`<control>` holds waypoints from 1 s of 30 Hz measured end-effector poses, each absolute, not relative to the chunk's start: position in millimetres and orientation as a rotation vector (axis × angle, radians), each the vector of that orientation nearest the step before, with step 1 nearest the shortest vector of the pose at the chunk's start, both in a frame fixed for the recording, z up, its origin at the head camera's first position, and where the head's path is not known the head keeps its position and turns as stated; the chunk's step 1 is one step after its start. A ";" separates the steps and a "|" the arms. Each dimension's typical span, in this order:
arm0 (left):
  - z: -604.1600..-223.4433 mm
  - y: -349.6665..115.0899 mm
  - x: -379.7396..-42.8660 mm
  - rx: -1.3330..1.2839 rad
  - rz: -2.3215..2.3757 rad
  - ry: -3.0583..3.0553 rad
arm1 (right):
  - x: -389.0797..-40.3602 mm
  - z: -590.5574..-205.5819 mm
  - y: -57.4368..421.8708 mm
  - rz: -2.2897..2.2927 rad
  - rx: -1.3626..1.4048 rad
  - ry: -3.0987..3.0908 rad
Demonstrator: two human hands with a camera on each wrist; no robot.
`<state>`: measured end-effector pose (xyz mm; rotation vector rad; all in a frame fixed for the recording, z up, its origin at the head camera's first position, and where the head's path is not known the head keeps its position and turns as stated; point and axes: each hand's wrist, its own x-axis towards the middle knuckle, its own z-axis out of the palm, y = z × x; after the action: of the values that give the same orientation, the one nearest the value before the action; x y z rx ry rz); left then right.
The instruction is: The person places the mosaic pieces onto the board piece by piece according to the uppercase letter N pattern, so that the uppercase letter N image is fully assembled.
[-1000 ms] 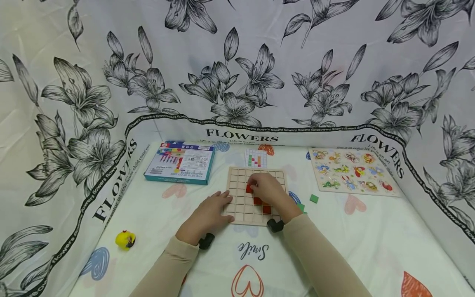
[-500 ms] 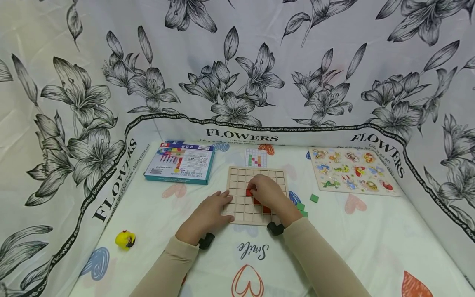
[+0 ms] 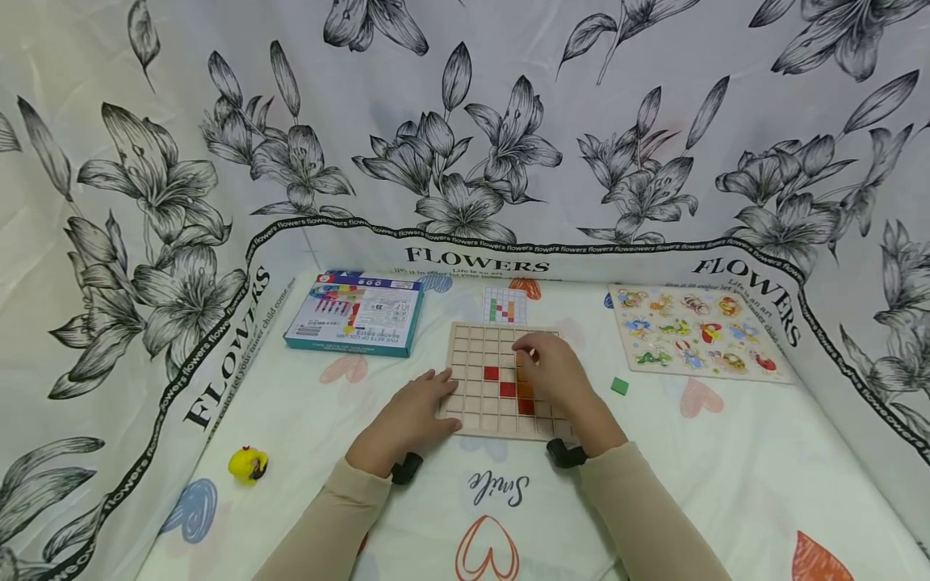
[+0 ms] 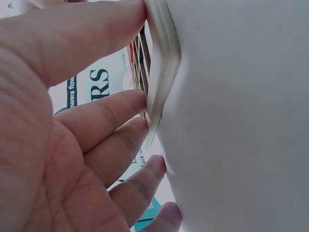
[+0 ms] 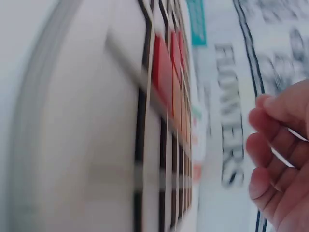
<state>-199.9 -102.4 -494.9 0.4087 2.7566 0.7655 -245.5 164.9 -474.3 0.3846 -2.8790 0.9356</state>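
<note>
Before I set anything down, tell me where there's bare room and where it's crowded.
Room: between duck and box; also right of the right sleeve, nearer than the puzzle. Crowded: the board, with the left hand at its edge, the right hand over it, the card just behind.

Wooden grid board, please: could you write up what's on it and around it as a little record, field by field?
Board: wooden grid board
Red tiles: three in view, stepping diagonally
Orange tiles: beside the red, partly hidden by the right hand
Left hand: touching the board's left edge
Right hand: above the board, no tile visible in it
Beyond board: pattern card
Right of board: green tile
</note>
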 end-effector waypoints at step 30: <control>-491.1 -101.8 -199.8 0.426 0.758 2.755 | -207.6 -490.2 304.6 1.038 -0.364 -3.089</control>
<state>-199.8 -101.8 -491.1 0.4257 2.7553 0.7577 -207.6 304.6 -490.2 -0.3636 -3.0892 1.0377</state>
